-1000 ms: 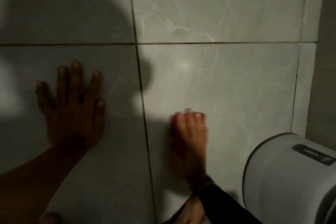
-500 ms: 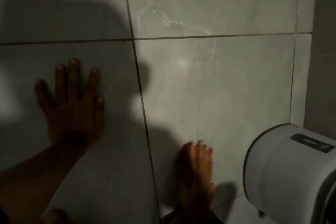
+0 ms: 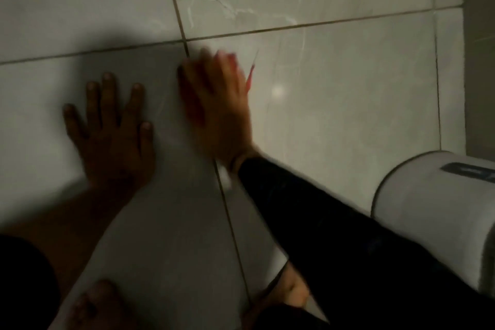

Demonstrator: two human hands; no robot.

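My left hand [image 3: 112,136] lies flat on the grey tiled floor [image 3: 334,104], fingers spread, holding nothing. My right hand [image 3: 219,104], in a black sleeve, is motion-blurred just to its right, across the grout line. Its fingers stretch forward over something thin and red [image 3: 251,73] that shows at the hand's edges. What the red thing is cannot be made out in the dim light.
A white rounded container [image 3: 434,211] with a dark label lies at the right edge. A darker strip [image 3: 479,61] of wall or floor runs along the far right. My bare feet [image 3: 93,305] show at the bottom. Shadow covers the left tiles.
My right hand has swept forward and left over the floor, from near the bottom to beside my left hand. The left hand has stayed flat in place.
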